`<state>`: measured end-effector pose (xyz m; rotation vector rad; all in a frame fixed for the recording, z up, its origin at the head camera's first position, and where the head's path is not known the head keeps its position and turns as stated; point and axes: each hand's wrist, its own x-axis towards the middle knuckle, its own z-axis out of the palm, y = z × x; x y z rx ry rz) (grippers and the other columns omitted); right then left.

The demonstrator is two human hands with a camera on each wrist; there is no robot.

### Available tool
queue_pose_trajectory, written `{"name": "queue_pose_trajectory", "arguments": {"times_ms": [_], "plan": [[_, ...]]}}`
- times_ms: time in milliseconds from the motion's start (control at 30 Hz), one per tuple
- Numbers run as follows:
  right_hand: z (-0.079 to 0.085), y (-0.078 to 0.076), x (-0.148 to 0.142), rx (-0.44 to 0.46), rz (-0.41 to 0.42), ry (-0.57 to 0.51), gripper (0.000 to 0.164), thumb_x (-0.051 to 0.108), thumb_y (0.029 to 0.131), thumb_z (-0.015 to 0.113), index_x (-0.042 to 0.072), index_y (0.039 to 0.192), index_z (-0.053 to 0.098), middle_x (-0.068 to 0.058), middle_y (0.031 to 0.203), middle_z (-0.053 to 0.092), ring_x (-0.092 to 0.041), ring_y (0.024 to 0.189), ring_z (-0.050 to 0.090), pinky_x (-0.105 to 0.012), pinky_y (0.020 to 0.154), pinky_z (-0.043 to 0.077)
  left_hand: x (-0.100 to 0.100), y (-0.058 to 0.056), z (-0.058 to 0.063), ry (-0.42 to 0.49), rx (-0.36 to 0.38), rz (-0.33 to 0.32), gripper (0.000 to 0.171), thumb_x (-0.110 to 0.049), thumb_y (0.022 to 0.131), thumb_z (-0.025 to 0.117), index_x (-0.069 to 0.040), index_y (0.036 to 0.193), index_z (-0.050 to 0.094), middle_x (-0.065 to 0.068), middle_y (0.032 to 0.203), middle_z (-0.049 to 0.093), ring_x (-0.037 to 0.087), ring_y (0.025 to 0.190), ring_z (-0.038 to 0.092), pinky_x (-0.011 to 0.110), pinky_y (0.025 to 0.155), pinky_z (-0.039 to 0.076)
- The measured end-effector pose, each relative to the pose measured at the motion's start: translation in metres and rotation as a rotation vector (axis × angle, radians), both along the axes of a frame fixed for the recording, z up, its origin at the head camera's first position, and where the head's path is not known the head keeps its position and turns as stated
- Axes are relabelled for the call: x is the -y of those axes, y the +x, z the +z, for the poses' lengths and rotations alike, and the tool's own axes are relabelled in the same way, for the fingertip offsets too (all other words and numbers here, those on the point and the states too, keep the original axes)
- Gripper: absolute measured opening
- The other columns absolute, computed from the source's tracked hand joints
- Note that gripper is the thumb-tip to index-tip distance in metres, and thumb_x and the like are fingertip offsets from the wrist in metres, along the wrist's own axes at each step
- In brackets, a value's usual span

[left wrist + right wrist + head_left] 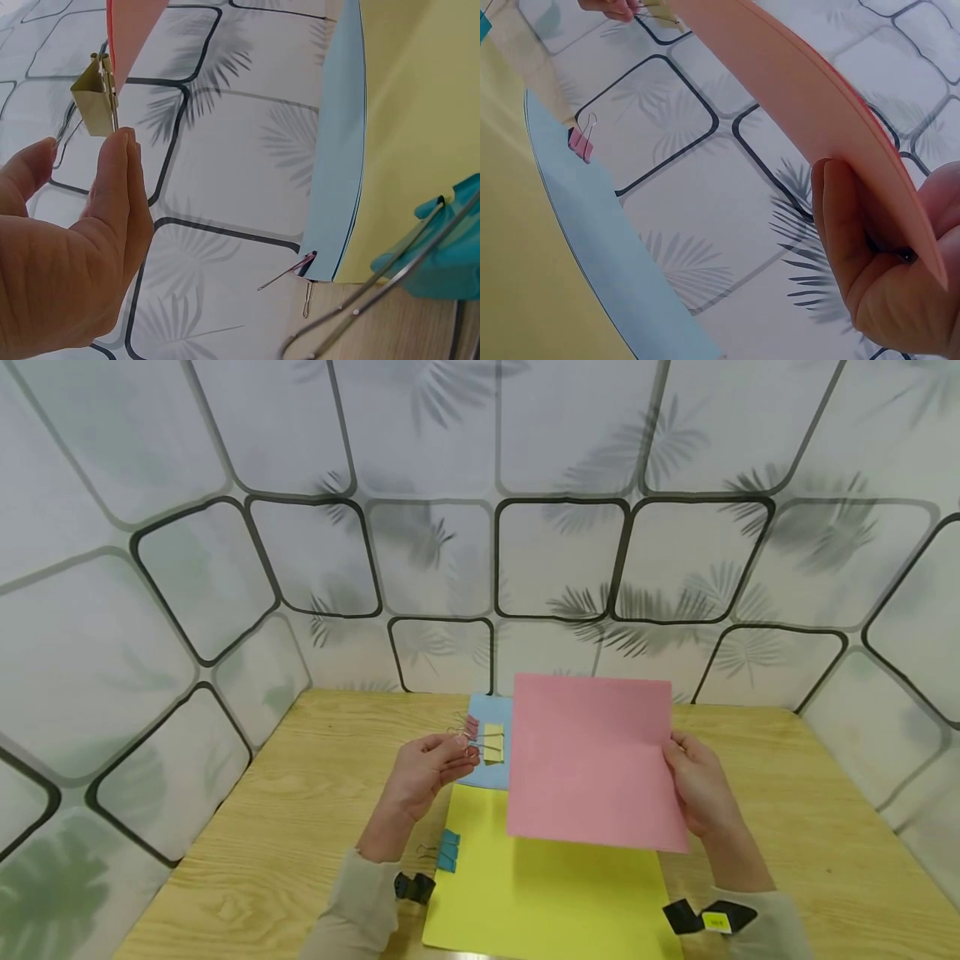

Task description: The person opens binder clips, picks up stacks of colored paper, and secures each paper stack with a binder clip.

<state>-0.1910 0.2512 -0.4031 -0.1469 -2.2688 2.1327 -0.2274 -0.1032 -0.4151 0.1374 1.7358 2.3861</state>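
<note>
My left hand (429, 774) pinches the wire handles of a yellow binder clip (492, 745) between thumb and fingers. In the left wrist view the clip (93, 101) is right at the edge of the pink paper sheets (592, 760). Those sheets are held up above the table by my right hand (705, 789), which grips their right edge. The right wrist view shows its fingers (840, 210) under the sheets (802, 90), which bow slightly. Below them on the table lies yellow paper (570, 902) with a teal binder clip (448, 850) on its left edge.
Farther back lies blue paper (480, 774), partly covered by the yellow paper, with a pink binder clip (472, 727) on its left edge. The wooden table (322, 777) ends at a patterned white backdrop (435, 560) behind and at both sides.
</note>
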Motion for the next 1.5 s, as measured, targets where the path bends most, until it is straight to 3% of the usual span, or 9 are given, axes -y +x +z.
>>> {"name": "queue_pose_trajectory", "arguments": {"times_ms": [333,1100,1400,1500], "plan": [[-0.001,-0.001,0.002,-0.003,0.026,-0.009,0.047,0.022,0.109,0.030,-0.013,0.141,0.029,0.009,0.091,0.060,-0.004,0.079,0.062,-0.025,0.068,0.055,-0.004,-0.001,0.002,-0.007,0.064,0.035,0.035,-0.003,0.098,0.060,0.018,0.126,0.053,0.008,0.087,0.074,0.015,0.078,0.073,0.026,0.075,0.058],[-0.006,-0.004,0.014,0.030,0.042,-0.006,0.051,0.022,0.109,0.030,-0.013,0.146,0.023,0.003,0.100,0.059,-0.004,0.085,0.061,-0.024,0.072,0.055,-0.007,0.000,0.003,-0.093,0.046,0.070,0.034,-0.009,0.097,0.061,0.013,0.123,0.059,0.010,0.095,0.073,0.017,0.085,0.071,0.029,0.080,0.058],[-0.009,-0.002,0.009,-0.055,0.197,0.068,0.050,0.022,0.109,0.039,-0.016,0.141,0.031,0.003,0.095,0.067,-0.007,0.081,0.066,-0.028,0.068,0.058,-0.005,-0.001,0.003,-0.104,0.033,0.081,0.034,-0.012,0.097,0.064,0.013,0.119,0.061,0.009,0.092,0.072,0.017,0.082,0.071,0.029,0.078,0.059],[-0.009,-0.002,0.008,-0.066,0.191,0.093,0.046,0.018,0.109,0.039,-0.017,0.138,0.034,0.001,0.094,0.066,-0.008,0.079,0.064,-0.028,0.067,0.057,-0.005,-0.001,0.004,-0.115,0.024,0.088,0.031,-0.011,0.097,0.065,0.011,0.118,0.063,0.009,0.092,0.073,0.017,0.082,0.072,0.030,0.077,0.059]]}}
